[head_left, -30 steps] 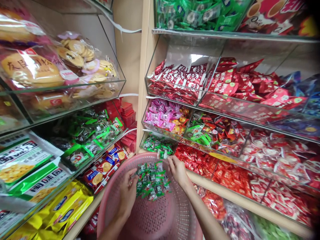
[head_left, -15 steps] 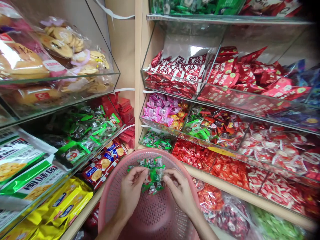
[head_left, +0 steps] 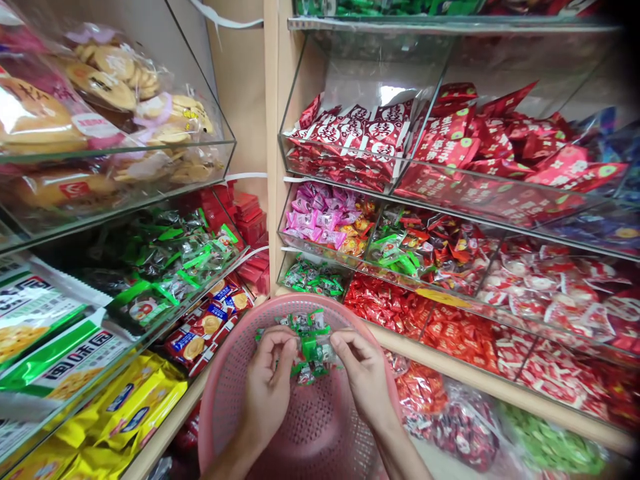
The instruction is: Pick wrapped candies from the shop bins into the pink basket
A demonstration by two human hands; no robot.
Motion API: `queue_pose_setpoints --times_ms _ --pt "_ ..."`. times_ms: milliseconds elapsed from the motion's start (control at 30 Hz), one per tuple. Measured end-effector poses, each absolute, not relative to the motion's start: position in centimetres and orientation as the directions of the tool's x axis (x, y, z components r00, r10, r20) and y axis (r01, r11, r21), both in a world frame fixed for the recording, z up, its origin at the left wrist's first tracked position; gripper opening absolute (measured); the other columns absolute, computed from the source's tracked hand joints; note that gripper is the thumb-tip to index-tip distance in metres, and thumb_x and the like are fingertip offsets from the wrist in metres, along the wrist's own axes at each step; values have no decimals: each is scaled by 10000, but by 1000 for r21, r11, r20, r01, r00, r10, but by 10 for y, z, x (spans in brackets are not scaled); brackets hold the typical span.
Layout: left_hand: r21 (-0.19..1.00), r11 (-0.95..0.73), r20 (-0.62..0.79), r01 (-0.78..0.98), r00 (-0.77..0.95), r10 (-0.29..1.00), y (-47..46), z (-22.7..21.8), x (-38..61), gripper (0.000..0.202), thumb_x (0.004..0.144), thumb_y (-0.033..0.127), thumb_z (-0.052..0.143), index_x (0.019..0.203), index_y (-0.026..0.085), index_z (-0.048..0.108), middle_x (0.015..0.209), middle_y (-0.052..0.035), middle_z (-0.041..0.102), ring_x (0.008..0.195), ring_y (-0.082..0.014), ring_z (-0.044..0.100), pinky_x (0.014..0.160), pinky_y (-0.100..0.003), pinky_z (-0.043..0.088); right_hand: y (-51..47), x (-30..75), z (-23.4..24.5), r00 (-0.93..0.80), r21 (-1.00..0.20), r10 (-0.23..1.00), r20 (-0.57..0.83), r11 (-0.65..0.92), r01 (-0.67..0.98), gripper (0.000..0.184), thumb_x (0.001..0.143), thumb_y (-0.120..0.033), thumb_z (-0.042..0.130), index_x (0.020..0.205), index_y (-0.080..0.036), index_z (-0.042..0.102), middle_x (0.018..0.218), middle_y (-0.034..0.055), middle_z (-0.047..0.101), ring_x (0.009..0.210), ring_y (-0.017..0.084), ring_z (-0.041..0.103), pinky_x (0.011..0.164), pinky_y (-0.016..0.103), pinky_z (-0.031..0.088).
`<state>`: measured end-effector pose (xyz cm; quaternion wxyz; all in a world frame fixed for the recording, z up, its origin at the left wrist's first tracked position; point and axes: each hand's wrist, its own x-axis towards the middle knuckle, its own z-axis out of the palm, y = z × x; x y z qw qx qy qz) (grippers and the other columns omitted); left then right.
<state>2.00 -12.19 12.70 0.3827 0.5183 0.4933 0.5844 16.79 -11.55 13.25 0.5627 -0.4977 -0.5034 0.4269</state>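
Below me stands a pink perforated plastic basket (head_left: pixel 213 417), with several small green-and-clear wrapped candies (head_left: pixel 306 321) toward its far side. Both hands are over the basket. My left hand (head_left: pixel 270 383) is closed, thumb and forefinger pinched at the left end of a green wrapped candy (head_left: pixel 311 348). Its right end is between the thumb and fingers of my right hand (head_left: pixel 364 373), also closed in a pinch. The fingers partly hide the candy's ends, and it overlaps the other candies behind it.
Glass-fronted bins line both sides. Green candies (head_left: pixel 313 277) lie in the low bin behind the basket, red candies (head_left: pixel 380 300) beside it. At left are yellow packets (head_left: pixel 125 407) and bagged cookies (head_left: pixel 105 87). A wooden shelf edge (head_left: pixel 450 383) borders the basket's right side.
My right hand has shifted slightly right and up, away from the left, with the candy stretched between them. The left hand has turned a little. The view has moved slightly.
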Motion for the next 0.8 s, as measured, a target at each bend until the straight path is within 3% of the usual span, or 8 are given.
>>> queue_pose_setpoints --times_ms 200,300,400,467,533,633,733,800 --pt "992 -109 91 -63 -242 966 -123 124 26 226 837 393 515 884 179 571 779 -8 583 712 -124 538 654 -211 453 -111 165 122 153 -994 985 83 92 -54 240 770 -418 622 740 -182 656 672 -2 582 647 136 497 618 244 412" --pt "961 -255 275 107 -298 914 -122 120 23 141 847 312 519 851 183 576 836 -21 589 790 -134 558 724 -230 465 -109 163 116 154 -990 988 29 49 -130 257 768 -444 620 808 -193 657 726 9 609 717 153 533 657 250 430" --pt "749 -488 627 449 -240 741 -124 112 15 100 826 177 543 891 208 613 926 -36 586 908 -152 564 817 -268 461 -117 159 115 56 -933 985 -166 -138 -332 382 806 -519 539 996 -202 636 840 54 649 807 179 581 684 275 463" --pt "517 -598 781 612 -51 623 -127 103 10 200 791 130 579 943 243 642 921 -33 591 928 -161 568 829 -283 463 -126 155 117 -151 -836 947 -284 -321 -445 506 831 -595 431 1034 -174 627 821 81 658 772 180 605 658 283 477" --pt "320 -666 824 673 149 547 -131 94 8 262 766 125 611 971 281 653 862 -17 602 915 -164 579 834 -291 464 -133 152 122 -305 -770 904 -299 -417 -482 586 835 -642 356 1017 -159 632 752 78 659 710 171 615 641 278 482" --pt "187 -702 813 687 293 503 -138 84 9 325 741 119 641 1006 306 641 818 5 612 891 -156 590 853 -303 461 -137 150 128 -317 -766 910 -268 -401 -503 550 839 -625 379 1048 -178 622 726 55 667 676 161 614 638 267 481" --pt "227 -725 815 651 280 507 -146 80 13 394 722 85 641 1057 292 615 878 -8 613 923 -161 583 865 -308 461 -135 152 130 -288 -775 923 -255 -373 -510 500 851 -578 414 1077 -181 617 755 59 678 694 167 618 643 273 480" --pt "407 -685 796 605 133 590 -149 78 15 363 735 93 619 1055 263 594 937 -31 599 958 -171 571 861 -306 466 -134 154 130 -268 -780 932 -246 -354 -516 471 859 -549 429 1077 -180 623 771 65 683 724 174 623 659 284 479"
